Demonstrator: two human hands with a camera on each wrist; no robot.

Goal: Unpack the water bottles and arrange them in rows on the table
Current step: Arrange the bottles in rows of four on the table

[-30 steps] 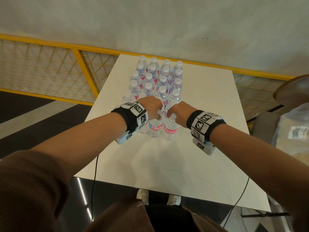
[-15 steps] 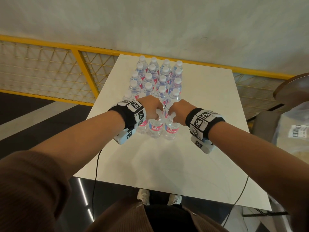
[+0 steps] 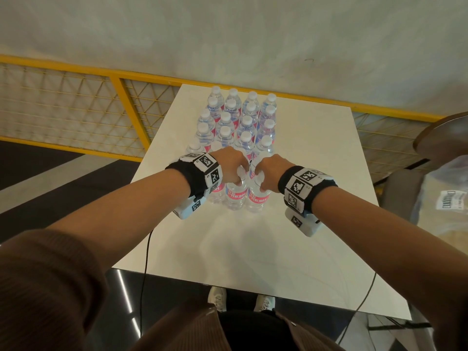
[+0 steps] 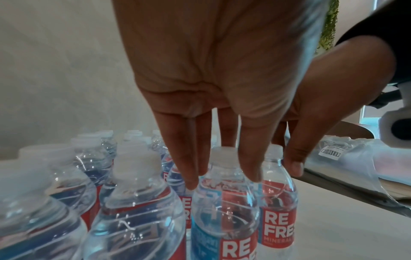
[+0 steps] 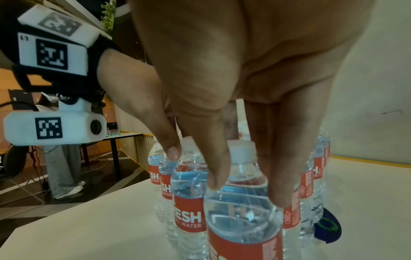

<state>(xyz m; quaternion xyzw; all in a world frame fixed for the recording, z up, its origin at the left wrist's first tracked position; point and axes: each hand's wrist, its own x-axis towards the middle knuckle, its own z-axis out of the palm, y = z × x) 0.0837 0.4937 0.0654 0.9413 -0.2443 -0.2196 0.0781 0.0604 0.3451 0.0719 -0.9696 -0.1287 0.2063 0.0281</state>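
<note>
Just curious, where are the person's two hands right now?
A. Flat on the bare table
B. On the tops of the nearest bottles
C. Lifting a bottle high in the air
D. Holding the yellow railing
B: the left hand and the right hand both reach down with fingers around the caps and necks of the nearest bottles, which stand on the table at the front of the rows.

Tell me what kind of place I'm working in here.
Probably an indoor workspace or lab, not a home: a plain white table beside a yellow metal mesh railing, a bare pale wall, and another work table beyond.
</note>
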